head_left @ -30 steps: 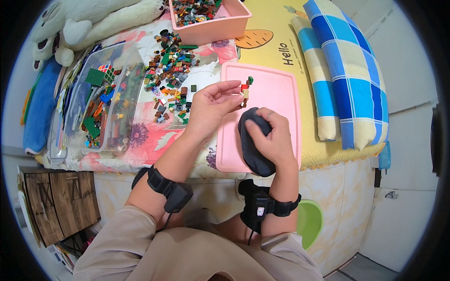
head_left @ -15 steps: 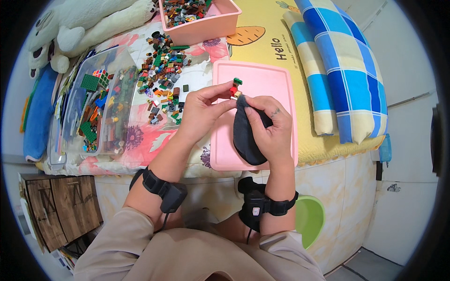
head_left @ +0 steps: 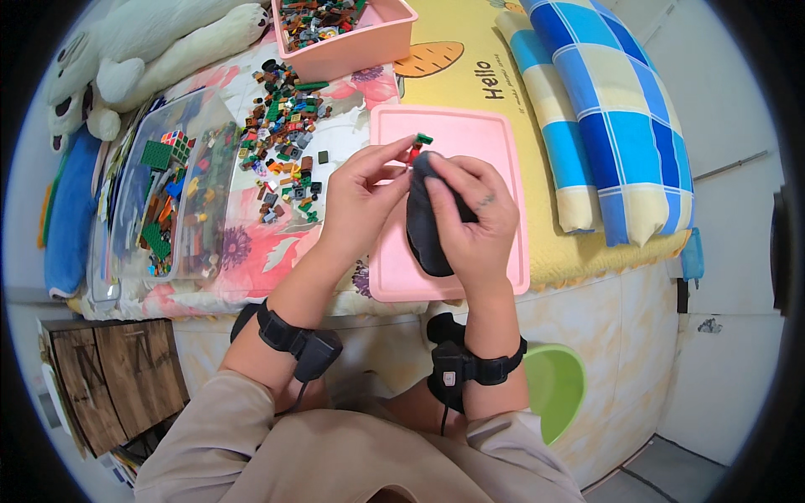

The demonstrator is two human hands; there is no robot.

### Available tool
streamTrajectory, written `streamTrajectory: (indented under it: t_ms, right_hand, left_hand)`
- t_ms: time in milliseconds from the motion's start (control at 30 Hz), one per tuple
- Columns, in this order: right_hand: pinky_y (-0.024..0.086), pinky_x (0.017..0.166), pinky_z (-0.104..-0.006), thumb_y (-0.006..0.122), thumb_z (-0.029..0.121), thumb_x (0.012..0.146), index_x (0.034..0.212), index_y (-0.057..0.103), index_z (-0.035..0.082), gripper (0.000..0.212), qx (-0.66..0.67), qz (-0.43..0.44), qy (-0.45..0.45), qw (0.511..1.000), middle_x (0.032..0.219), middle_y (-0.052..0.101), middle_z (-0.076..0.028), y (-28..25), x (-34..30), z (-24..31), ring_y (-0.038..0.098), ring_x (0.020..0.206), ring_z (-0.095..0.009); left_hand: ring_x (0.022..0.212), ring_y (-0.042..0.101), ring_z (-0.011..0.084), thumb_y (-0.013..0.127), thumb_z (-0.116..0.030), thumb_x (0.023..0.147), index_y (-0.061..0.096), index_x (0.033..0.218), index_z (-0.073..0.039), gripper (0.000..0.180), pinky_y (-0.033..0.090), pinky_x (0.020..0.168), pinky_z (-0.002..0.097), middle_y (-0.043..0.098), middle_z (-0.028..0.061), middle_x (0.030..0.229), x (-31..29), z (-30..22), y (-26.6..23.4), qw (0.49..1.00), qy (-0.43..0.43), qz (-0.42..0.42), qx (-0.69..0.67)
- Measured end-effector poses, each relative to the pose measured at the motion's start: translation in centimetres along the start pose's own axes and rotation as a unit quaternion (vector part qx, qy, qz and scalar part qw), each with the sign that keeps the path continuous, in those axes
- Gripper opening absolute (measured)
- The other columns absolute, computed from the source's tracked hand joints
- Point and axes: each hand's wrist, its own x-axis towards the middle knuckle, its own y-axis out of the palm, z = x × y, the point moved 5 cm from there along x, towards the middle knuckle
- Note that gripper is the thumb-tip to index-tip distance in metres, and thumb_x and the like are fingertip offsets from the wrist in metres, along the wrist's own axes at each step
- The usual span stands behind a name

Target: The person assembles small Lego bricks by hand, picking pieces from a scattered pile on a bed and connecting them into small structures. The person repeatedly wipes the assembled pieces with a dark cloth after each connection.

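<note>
My left hand [head_left: 362,194] pinches a small toy-brick piece with a green top [head_left: 424,138] and a red part below it, between thumb and fingertips. My right hand [head_left: 480,210] is closed on a dark grey cloth [head_left: 426,239], whose upper end is pressed against the brick piece. The cloth hangs down in a rounded fold. Fingers and cloth hide the lower part of the brick piece. Both hands are above a pink plastic lid or tray [head_left: 478,126].
Loose toy bricks [head_left: 285,126] spread to the left on a flowered cloth. Beyond stands a pink bin [head_left: 344,54] of bricks; a clear box [head_left: 126,226] holds more. Folded checked bedding [head_left: 625,126] lies right, a plush toy [head_left: 168,50] far left. Below the edge sits a green basin [head_left: 558,390].
The cloth's upper end has shifted over the brick piece, covering a beige part that showed before. My right fingers have moved up with it; my left hand keeps its pinch.
</note>
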Motion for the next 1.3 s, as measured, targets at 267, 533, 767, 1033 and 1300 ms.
streamTrajectory:
  t_ms: [267,533,767,1033,1300]
  right_hand:
    - [0.053,0.073,-0.0311,0.071,0.001,0.081,0.101,0.077,0.006,0.021,-0.086,0.074,0.089,0.990,0.090,0.068,-0.012,-0.3,-0.3,-1.4,0.068,0.082,-0.022]
    - [0.054,0.069,-0.0300,0.073,-0.001,0.078,0.099,0.076,0.005,0.022,-0.042,-0.001,0.005,0.999,0.091,0.067,-0.012,-0.2,-0.3,-0.6,0.067,0.077,-0.023]
    - [0.053,0.067,-0.0303,0.074,-0.003,0.076,0.098,0.077,0.006,0.024,-0.103,-0.019,-0.031,0.994,0.091,0.067,-0.010,-0.6,0.0,-0.3,0.067,0.077,-0.022]
    - [0.052,0.058,-0.0311,0.075,0.001,0.074,0.096,0.076,0.009,0.023,-0.129,-0.015,-0.057,0.990,0.093,0.066,-0.009,0.2,-0.4,-0.8,0.063,0.065,-0.022]
    - [0.053,0.064,-0.0308,0.073,-0.001,0.075,0.096,0.077,0.007,0.023,-0.138,-0.026,-0.005,0.990,0.093,0.067,-0.010,-0.6,-0.4,-1.0,0.067,0.075,-0.022]
  left_hand:
    - [0.096,0.066,0.0140,0.067,0.009,0.085,0.067,0.127,-0.006,0.045,0.058,0.083,0.0265,0.066,0.0076,0.109,-0.3,-1.0,0.0,0.983,0.106,-0.022,0.149]
    - [0.090,0.066,0.0175,0.065,0.009,0.086,0.070,0.118,-0.001,0.033,0.054,0.076,0.0268,0.065,0.0104,0.106,-0.5,-1.1,0.3,0.975,0.162,-0.023,0.148]
    - [0.090,0.066,0.0209,0.065,0.009,0.086,0.072,0.111,-0.002,0.028,0.054,0.077,0.0294,0.065,0.0115,0.105,-0.4,-1.1,0.3,0.981,0.152,-0.040,0.112]
    - [0.088,0.065,0.0224,0.066,0.009,0.083,0.072,0.108,-0.002,0.028,0.053,0.076,0.0304,0.065,0.0109,0.098,-0.3,-1.2,0.2,0.970,0.162,-0.026,0.179]
    - [0.104,0.065,0.0153,0.066,0.006,0.089,0.067,0.119,0.001,0.030,0.056,0.087,0.0274,0.068,0.0074,0.114,0.2,1.1,0.2,0.999,-0.022,0.011,-0.020]
